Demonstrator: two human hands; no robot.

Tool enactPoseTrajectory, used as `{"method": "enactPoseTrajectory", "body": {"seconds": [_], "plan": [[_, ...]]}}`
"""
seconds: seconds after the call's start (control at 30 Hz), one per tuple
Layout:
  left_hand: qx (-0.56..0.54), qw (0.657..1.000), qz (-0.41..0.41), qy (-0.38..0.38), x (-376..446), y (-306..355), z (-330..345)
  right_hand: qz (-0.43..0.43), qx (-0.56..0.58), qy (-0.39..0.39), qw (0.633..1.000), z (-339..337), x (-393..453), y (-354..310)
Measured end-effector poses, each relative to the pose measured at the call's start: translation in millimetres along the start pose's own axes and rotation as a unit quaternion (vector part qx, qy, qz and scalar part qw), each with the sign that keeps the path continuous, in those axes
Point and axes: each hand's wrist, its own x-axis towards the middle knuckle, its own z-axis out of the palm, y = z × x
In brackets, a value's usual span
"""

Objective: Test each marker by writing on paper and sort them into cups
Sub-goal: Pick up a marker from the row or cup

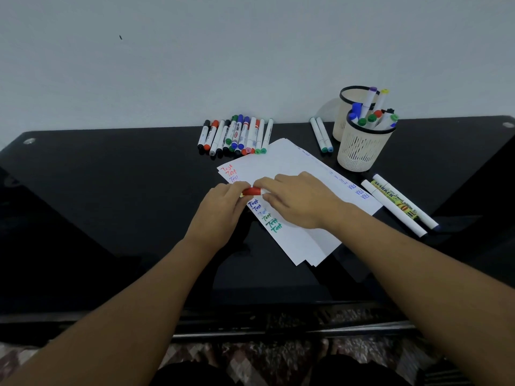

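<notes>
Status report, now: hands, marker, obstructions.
Both hands, left and right, grip red marker over paper. Near cup part filled. Nothing in the way.

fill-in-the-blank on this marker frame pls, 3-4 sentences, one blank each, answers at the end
1. Both hands, left hand and right hand, grip a marker with a ____ cap over the paper.
2. The word written repeatedly down the paper's left edge is ____.
3. The nearer cup holds more markers than the ____ cup.
4. The row of loose markers lies next to the ____.

Answers: red; Test; farther; wall
</notes>
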Motion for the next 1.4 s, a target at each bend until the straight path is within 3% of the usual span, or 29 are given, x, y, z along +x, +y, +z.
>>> {"method": "enactPoseTrajectory", "body": {"seconds": [0.2,0.67,0.9,1.2,1.3,1.4], "plan": [[-0.004,1.0,0.008,0.002,-1,-2,1,0.002,0.021,-0.001,1.0,8,8,-8],[-0.014,0.999,0.044,-0.004,-2,2,-2,0.015,-0.083,0.061,0.995,12,7,-4],[-0.014,0.999,0.035,0.019,-3,-2,0,-0.037,-0.058,0.043,0.997,9,9,-9],[-0.009,0.999,0.044,0.004,-3,-2,-2,0.002,-0.086,0.046,0.995,10,7,-3],[-0.007,1.0,0.023,0.015,-2,-3,0,0.016,-0.064,0.041,0.997,8,6,-3],[0.006,1.0,-0.008,0.03,0,-4,2,0.061,0.045,0.034,0.997,2,0,0]]}}
